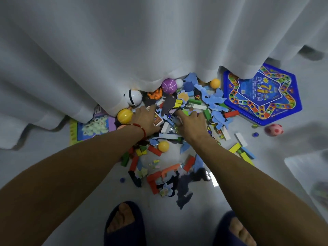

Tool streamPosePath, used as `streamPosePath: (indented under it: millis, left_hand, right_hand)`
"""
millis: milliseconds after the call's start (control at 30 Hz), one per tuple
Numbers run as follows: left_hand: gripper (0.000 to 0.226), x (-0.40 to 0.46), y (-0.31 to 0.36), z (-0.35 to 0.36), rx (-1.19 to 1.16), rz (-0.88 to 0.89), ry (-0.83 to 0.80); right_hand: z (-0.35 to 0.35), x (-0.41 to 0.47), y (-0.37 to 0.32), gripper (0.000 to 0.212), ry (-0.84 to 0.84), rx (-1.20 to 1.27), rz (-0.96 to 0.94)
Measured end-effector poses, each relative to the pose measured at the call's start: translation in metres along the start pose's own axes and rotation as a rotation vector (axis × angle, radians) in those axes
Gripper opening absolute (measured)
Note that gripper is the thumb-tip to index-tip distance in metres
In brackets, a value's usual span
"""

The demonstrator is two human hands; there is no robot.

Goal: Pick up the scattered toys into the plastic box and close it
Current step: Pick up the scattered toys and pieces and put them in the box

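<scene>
On floor, 2 hands in toy pile (177, 121), left hand (145, 119) fingers spread, right hand (192, 125) likewise

A purple striped ball (169, 86), yellow ball (124, 116), pink red-spotted ball (273, 129) and blue star-patterned board (262, 96).

1. A heap of toys (179, 125) lies on the floor (74, 174) at frame centre, its upper edge under the curtain (124, 41).
2. A hexagonal game board (262, 96) lies right of the heap, partly under the curtain.
3. A flat board (90, 126), possibly a puzzle, lies left of it.
4. Both hands, left hand (145, 119) and right hand (193, 124), rest on the heap.
5. Two slippered feet (124, 222) stand at the lower edge.
</scene>
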State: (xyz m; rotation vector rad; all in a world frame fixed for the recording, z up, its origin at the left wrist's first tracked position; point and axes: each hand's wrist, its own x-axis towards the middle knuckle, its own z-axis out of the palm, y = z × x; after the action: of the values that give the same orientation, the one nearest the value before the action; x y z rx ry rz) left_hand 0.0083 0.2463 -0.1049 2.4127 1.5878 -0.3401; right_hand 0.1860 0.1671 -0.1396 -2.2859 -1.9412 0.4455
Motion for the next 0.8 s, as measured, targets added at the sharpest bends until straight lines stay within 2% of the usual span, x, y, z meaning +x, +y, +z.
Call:
streamPosePath:
  millis: [100,233,367,467,533,633,700,733,800]
  left_hand:
    - [0.099,-0.001,0.005,-0.011,0.019,0.0,0.025]
    - [0.1,-0.025,0.023,-0.03,-0.021,0.051,0.187]
    - [0.103,-0.06,0.073,-0.066,-0.227,0.237,0.214]
    - [0.094,-0.099,0.136,-0.115,-0.416,0.401,0.174]
    - [0.087,-0.126,0.185,-0.147,-0.532,0.473,0.067]
    - [0.08,-0.157,0.262,-0.18,-0.83,0.425,-0.286]
    - [0.063,-0.174,0.308,-0.194,-1.06,0.31,-0.6]
    - [0.05,-0.183,0.329,-0.202,-1.098,0.285,-0.736]
    - [0.033,-0.198,0.361,-0.214,-1.156,0.274,-0.835]
  right_hand:
    - [-0.013,-0.017,0.007,0.054,0.069,0.209,0.055]
    - [-0.058,-0.072,0.024,0.057,0.128,0.576,0.149]
    - [-0.123,-0.145,0.05,0.05,0.151,0.971,0.384]
    - [-0.174,-0.202,0.067,0.042,0.315,1.166,0.492]
    - [-0.202,-0.235,0.08,0.041,0.468,1.27,0.584]
    - [-0.238,-0.277,0.111,0.032,0.692,1.483,0.715]
    - [-0.257,-0.299,0.141,0.019,0.75,1.635,0.78]
    - [-0.266,-0.308,0.154,0.016,0.768,1.753,0.826]
    - [-0.28,-0.324,0.174,0.015,0.789,1.921,0.917]
